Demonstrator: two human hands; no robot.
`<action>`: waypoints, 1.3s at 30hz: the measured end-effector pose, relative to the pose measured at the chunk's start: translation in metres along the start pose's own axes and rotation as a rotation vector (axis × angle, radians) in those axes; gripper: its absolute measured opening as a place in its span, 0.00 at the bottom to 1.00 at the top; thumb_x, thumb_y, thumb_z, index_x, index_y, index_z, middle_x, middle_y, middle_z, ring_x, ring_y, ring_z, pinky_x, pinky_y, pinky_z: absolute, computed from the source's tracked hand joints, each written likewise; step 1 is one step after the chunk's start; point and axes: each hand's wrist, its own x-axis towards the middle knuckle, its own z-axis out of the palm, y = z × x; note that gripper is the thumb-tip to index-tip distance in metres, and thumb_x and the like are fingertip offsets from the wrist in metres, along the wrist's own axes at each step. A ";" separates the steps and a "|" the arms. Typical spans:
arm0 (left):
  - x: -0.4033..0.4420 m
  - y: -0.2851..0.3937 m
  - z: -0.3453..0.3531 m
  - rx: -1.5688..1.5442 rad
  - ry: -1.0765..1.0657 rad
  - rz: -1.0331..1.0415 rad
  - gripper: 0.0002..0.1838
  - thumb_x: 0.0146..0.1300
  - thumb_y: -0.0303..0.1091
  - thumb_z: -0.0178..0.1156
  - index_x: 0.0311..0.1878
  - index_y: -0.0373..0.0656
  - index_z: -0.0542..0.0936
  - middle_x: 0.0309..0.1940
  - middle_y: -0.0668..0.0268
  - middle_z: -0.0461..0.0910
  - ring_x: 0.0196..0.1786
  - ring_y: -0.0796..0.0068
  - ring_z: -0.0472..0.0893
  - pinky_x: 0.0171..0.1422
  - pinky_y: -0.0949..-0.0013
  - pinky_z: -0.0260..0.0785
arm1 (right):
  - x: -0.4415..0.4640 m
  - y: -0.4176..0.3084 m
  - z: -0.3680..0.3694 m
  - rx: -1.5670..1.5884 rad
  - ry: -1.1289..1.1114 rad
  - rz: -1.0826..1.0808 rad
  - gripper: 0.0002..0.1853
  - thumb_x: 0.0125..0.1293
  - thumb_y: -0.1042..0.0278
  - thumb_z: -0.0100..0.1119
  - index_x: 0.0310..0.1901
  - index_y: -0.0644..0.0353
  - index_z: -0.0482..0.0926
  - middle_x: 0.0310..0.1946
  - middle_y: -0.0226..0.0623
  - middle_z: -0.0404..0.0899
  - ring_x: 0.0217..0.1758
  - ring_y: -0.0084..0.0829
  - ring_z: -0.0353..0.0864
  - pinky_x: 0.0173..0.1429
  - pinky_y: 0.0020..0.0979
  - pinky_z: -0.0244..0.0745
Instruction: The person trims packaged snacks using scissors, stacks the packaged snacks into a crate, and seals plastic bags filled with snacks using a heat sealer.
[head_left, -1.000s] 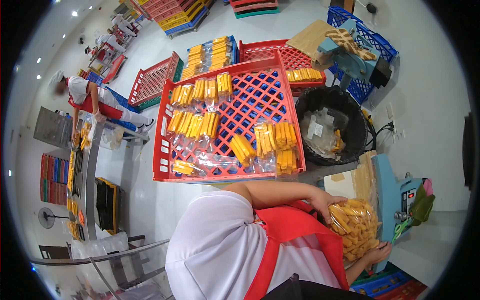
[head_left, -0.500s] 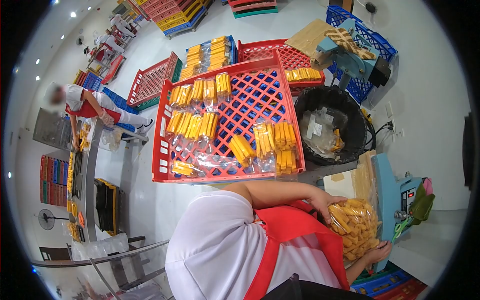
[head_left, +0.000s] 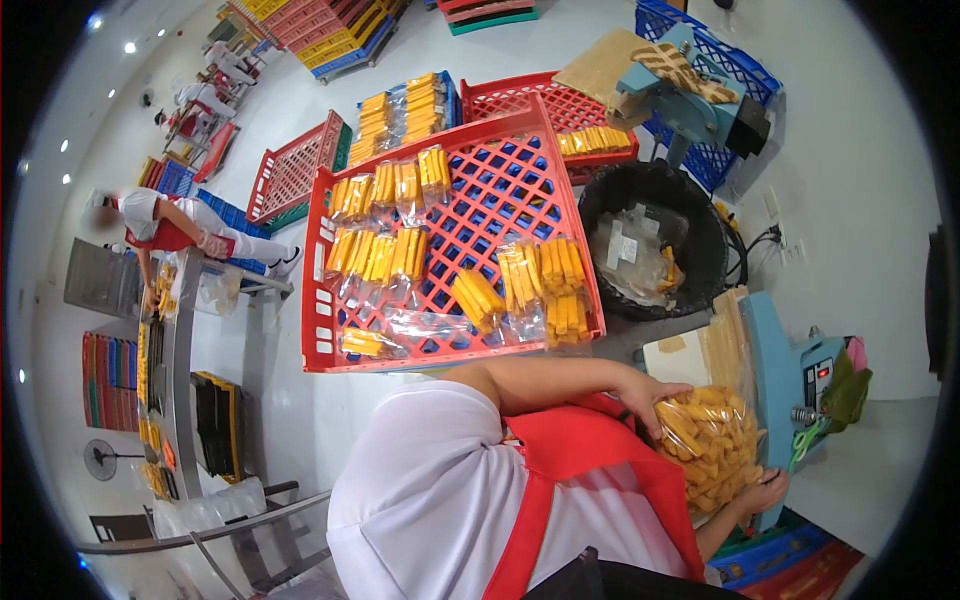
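A clear plastic bag full of yellow-orange pieces (head_left: 708,450) lies at the blue sealing machine (head_left: 768,390) on the right. The hand nearer the crate, my left hand (head_left: 652,402), has its fingers pressed on the bag's upper side. Lower down, my right hand (head_left: 762,494) grips the bag's edge beside the machine, its fingertips partly hidden. Beyond my arm, a red crate (head_left: 312,330) holds several clear packs of yellow sticks (head_left: 478,300).
A black-lined bin (head_left: 650,300) with plastic scraps stands behind the machine. Beyond it is another blue machine (head_left: 690,115). A co-worker (head_left: 165,225) stands at a long table (head_left: 182,370) on the left. Further crates (head_left: 290,175) stand behind the red one.
The view has shifted slightly. Both my hands keep their places on the bag. The co-worker at the left has leaned and moved an arm.
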 end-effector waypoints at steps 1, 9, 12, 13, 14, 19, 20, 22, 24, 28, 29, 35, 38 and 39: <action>0.000 0.001 0.000 -0.029 -0.007 -0.009 0.55 0.43 0.31 0.66 0.63 0.35 0.34 0.62 0.54 0.49 0.63 0.67 0.52 0.64 0.72 0.47 | -0.002 -0.004 0.000 -0.003 0.044 0.000 0.14 0.62 0.63 0.43 0.43 0.62 0.73 0.44 0.40 0.72 0.47 0.40 0.70 0.49 0.35 0.64; -0.001 0.002 0.000 0.005 0.007 0.057 0.54 0.43 0.30 0.67 0.63 0.35 0.36 0.62 0.54 0.49 0.62 0.68 0.53 0.64 0.71 0.48 | -0.004 -0.002 0.003 -0.010 0.126 -0.032 0.14 0.62 0.63 0.43 0.43 0.61 0.73 0.45 0.40 0.72 0.48 0.40 0.69 0.50 0.35 0.63; 0.000 -0.001 0.000 0.002 0.016 0.064 0.54 0.43 0.29 0.66 0.63 0.35 0.35 0.62 0.54 0.49 0.62 0.69 0.53 0.63 0.72 0.49 | -0.004 -0.002 0.005 0.025 0.122 -0.014 0.15 0.62 0.62 0.41 0.44 0.61 0.73 0.45 0.39 0.72 0.49 0.39 0.68 0.52 0.34 0.61; 0.000 -0.003 0.001 0.044 0.037 0.075 0.54 0.43 0.29 0.66 0.63 0.36 0.35 0.62 0.54 0.49 0.62 0.69 0.54 0.62 0.72 0.49 | -0.004 -0.002 0.004 0.069 0.103 0.016 0.16 0.62 0.62 0.41 0.44 0.62 0.73 0.45 0.39 0.72 0.49 0.39 0.68 0.53 0.34 0.61; 0.000 -0.003 0.001 0.042 0.036 0.073 0.54 0.43 0.29 0.66 0.63 0.36 0.35 0.62 0.54 0.49 0.62 0.69 0.54 0.62 0.72 0.49 | -0.003 -0.003 0.003 0.113 0.084 0.047 0.16 0.62 0.62 0.41 0.44 0.62 0.73 0.45 0.39 0.72 0.49 0.38 0.68 0.53 0.34 0.60; -0.005 0.009 0.001 -0.022 0.012 0.027 0.54 0.43 0.27 0.66 0.63 0.36 0.33 0.62 0.55 0.49 0.62 0.70 0.54 0.62 0.72 0.50 | -0.001 -0.010 -0.001 0.228 0.049 0.159 0.15 0.62 0.62 0.41 0.43 0.63 0.73 0.44 0.41 0.72 0.49 0.39 0.69 0.52 0.34 0.61; -0.004 0.006 0.001 -0.024 0.009 0.024 0.54 0.43 0.27 0.66 0.63 0.36 0.33 0.62 0.55 0.49 0.62 0.70 0.54 0.62 0.72 0.50 | -0.001 -0.011 -0.002 0.230 0.059 0.153 0.15 0.62 0.64 0.42 0.43 0.63 0.73 0.44 0.41 0.72 0.48 0.40 0.69 0.51 0.34 0.62; 0.000 -0.001 0.001 -0.125 -0.016 0.080 0.54 0.43 0.28 0.65 0.63 0.36 0.33 0.62 0.55 0.49 0.62 0.70 0.54 0.62 0.72 0.50 | -0.001 -0.012 -0.003 0.097 0.093 0.058 0.14 0.61 0.65 0.43 0.42 0.64 0.73 0.43 0.42 0.73 0.46 0.40 0.70 0.50 0.34 0.63; -0.001 -0.001 -0.001 -0.049 -0.002 0.053 0.54 0.44 0.28 0.65 0.63 0.36 0.33 0.62 0.55 0.50 0.61 0.70 0.54 0.62 0.72 0.49 | 0.000 0.000 0.006 -0.026 0.109 -0.047 0.12 0.59 0.69 0.46 0.41 0.65 0.73 0.41 0.43 0.73 0.44 0.41 0.71 0.47 0.34 0.65; -0.004 0.015 -0.002 0.041 0.003 -0.038 0.53 0.46 0.32 0.65 0.63 0.36 0.34 0.62 0.54 0.50 0.62 0.70 0.54 0.63 0.72 0.48 | -0.011 0.052 0.051 0.141 0.029 0.013 0.14 0.51 0.73 0.51 0.42 0.64 0.73 0.39 0.46 0.74 0.42 0.42 0.72 0.46 0.35 0.66; -0.003 0.010 -0.003 0.057 0.012 -0.015 0.53 0.46 0.33 0.65 0.63 0.36 0.34 0.62 0.54 0.49 0.62 0.69 0.53 0.64 0.71 0.47 | -0.011 0.038 0.041 0.185 0.013 0.088 0.14 0.51 0.72 0.52 0.42 0.63 0.73 0.39 0.45 0.74 0.42 0.42 0.72 0.47 0.35 0.65; 0.001 0.030 0.002 -0.014 0.026 -0.069 0.53 0.44 0.26 0.64 0.65 0.43 0.34 0.64 0.57 0.44 0.64 0.72 0.48 0.65 0.72 0.43 | -0.003 -0.023 -0.006 0.099 0.190 0.088 0.11 0.51 0.68 0.51 0.38 0.57 0.74 0.45 0.41 0.71 0.47 0.43 0.69 0.53 0.39 0.60; 0.002 0.033 0.004 -0.030 0.021 -0.141 0.53 0.44 0.24 0.63 0.65 0.45 0.34 0.64 0.58 0.44 0.64 0.73 0.47 0.64 0.73 0.43 | 0.001 -0.030 -0.012 0.126 0.237 0.084 0.11 0.51 0.68 0.51 0.37 0.57 0.74 0.44 0.41 0.72 0.47 0.43 0.69 0.52 0.39 0.61; 0.003 0.032 0.003 -0.085 0.021 -0.150 0.53 0.44 0.23 0.63 0.65 0.46 0.34 0.64 0.58 0.44 0.64 0.73 0.48 0.64 0.74 0.44 | 0.000 -0.030 -0.013 0.121 0.237 0.092 0.11 0.51 0.68 0.51 0.37 0.57 0.74 0.44 0.41 0.72 0.47 0.43 0.69 0.52 0.39 0.61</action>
